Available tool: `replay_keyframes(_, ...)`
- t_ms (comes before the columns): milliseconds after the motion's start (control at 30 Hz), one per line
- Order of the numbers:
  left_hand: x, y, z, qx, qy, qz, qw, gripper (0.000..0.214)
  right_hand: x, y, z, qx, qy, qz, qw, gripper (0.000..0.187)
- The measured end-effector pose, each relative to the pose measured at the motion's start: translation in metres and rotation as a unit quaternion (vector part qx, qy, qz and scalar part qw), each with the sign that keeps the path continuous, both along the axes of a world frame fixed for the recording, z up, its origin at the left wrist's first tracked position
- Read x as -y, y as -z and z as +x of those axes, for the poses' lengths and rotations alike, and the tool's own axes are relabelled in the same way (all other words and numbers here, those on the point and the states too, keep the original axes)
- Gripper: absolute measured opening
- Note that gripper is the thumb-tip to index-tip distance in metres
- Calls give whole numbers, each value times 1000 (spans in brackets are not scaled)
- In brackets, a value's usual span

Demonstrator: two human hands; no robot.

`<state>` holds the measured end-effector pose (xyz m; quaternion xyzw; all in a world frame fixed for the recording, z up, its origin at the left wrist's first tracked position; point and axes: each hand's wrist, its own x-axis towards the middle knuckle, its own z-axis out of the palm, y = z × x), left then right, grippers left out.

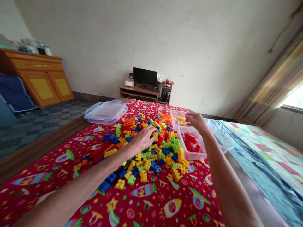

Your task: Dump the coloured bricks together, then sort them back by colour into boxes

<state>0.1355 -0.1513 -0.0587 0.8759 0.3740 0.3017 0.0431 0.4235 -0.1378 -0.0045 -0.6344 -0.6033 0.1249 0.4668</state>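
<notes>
A big heap of plastic building bricks [142, 148] in red, yellow, blue, green and orange lies on a red patterned cloth [151, 205]. My left hand [143, 137] reaches into the heap, its fingers curled around a yellow brick [155, 134]. My right hand [196, 121] hovers above clear plastic tubs: one with red bricks [192, 143], one with yellow bricks [181, 119] and one with orange bricks [165, 116]. Its fingers are bent downward over the yellow tub; what they hold, if anything, I cannot make out.
Stacked clear lids [106, 112] lie at the cloth's far left. Another clear tub [223, 140] sits at the right edge. Beyond are a low desk with a monitor [145, 77], a wooden cabinet [40, 78] and a curtained window [293, 97].
</notes>
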Motion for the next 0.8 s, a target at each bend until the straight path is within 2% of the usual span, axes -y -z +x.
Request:
replay_keyframes(67,7,-5,2,-15,3,38,999,22,18,-3,-10,-54,-16,11,998,34)
replay_keyframes(133,21,-11,8,-41,36,87,995,23,32,-9,-16,-84,-19,26,996,32)
replay_keyframes(233,52,-15,22,-84,159,128,975,30,45,-21,-22,-114,-18,43,992,31)
replay_keyframes(333,82,-2,35,-136,284,134,940,35,52,-28,-28,-131,-47,63,988,34)
replay_keyframes(400,95,13,41,-166,319,143,922,31,53,-29,-33,-117,-71,65,988,37)
replay_keyframes(467,99,25,42,-176,319,161,917,27,53,-26,-38,-94,-84,61,990,36)
replay_keyframes(533,96,31,40,-178,293,183,921,25,51,-22,-43,-64,-95,58,992,33)
replay_keyframes(667,80,28,31,-185,217,208,936,21,48,-17,-48,10,-111,57,992,28)
replay_keyframes(800,61,23,18,-180,160,197,950,19,49,-16,-50,64,-90,39,993,26)
